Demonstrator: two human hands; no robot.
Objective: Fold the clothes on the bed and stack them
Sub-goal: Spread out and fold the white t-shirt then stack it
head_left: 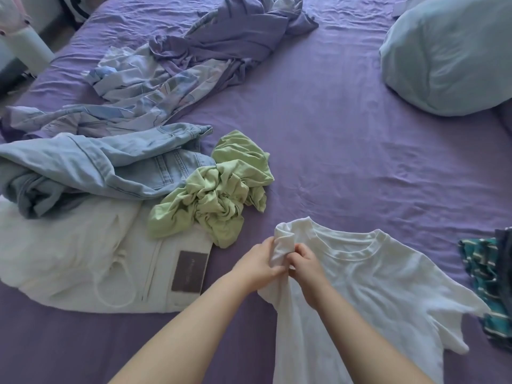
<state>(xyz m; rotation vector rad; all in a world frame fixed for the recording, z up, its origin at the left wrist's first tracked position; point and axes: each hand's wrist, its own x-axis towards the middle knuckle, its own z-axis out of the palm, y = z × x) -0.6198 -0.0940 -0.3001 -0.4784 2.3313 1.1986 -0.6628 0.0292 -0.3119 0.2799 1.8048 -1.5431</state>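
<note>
Both hands are gripping the bunched left sleeve of a white cotton T-shirt (374, 278), which is lying face up on the bed covered in a wrinkled purple sheet (346, 151). The left hand (259, 263) is curling its fingers round the sleeve cloth from the left, while the right hand (306, 261) is pinching the same cloth, the two hands touching. To the left, a crumpled light green garment (219, 189) is resting partly on pale blue denim jeans (91, 164) and on white trousers with a brown patch (83, 253). A pale blue pillow (448, 56) is sitting at the far right.
</note>
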